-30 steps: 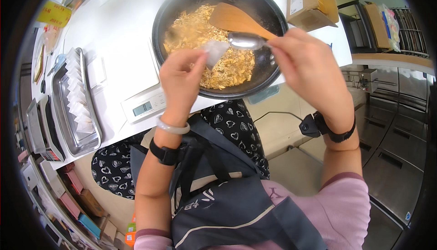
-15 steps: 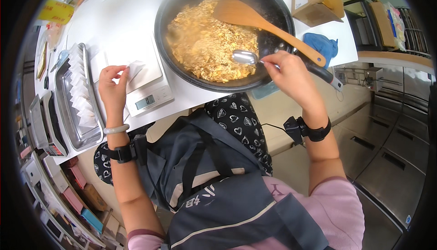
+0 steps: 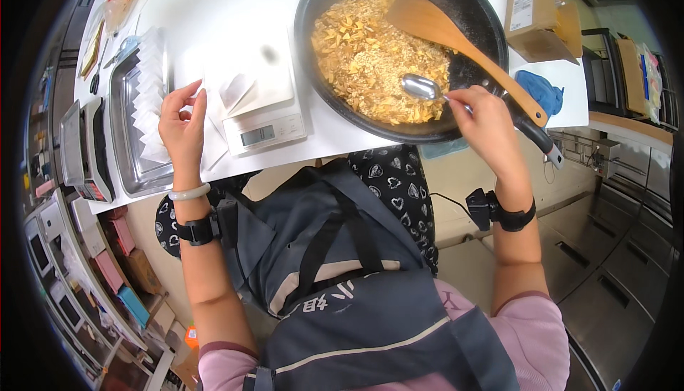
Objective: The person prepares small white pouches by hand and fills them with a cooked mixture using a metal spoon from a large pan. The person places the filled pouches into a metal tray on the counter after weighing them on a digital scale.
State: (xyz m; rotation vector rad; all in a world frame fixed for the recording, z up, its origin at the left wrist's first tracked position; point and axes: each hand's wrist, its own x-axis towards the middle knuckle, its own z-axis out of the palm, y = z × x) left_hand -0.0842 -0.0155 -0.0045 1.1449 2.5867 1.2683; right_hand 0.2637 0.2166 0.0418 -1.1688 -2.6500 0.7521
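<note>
Over the wok, my right hand [image 3: 490, 122] pinches the handle of a metal spoon [image 3: 422, 87]. The spoon's bowl hangs over a mix of yellow-brown flakes and pale grains [image 3: 385, 56]. A wooden spatula [image 3: 442, 26] rests in the black wok [image 3: 324, 110], its handle lying across the rim. On the white kitchen scale [image 3: 274, 133] sits a small white paper pouch [image 3: 237, 92]. Just left of the pouch, my left hand [image 3: 182, 126] is empty, thumb and fingers apart. White papers lie beside the scale, partly behind this hand.
A metal tray [image 3: 127, 117] holds a row of white pouches [image 3: 148, 99] at the left. Beyond it stand another scale [image 3: 84, 145] and scissors [image 3: 95, 82]. A cardboard box [image 3: 545, 17] and blue cloth [image 3: 539, 93] are right of the wok.
My left hand has let go of the white pouch, which now sits on the scale. My right hand still holds the spoon over the wok. The whole view has shifted slightly.
</note>
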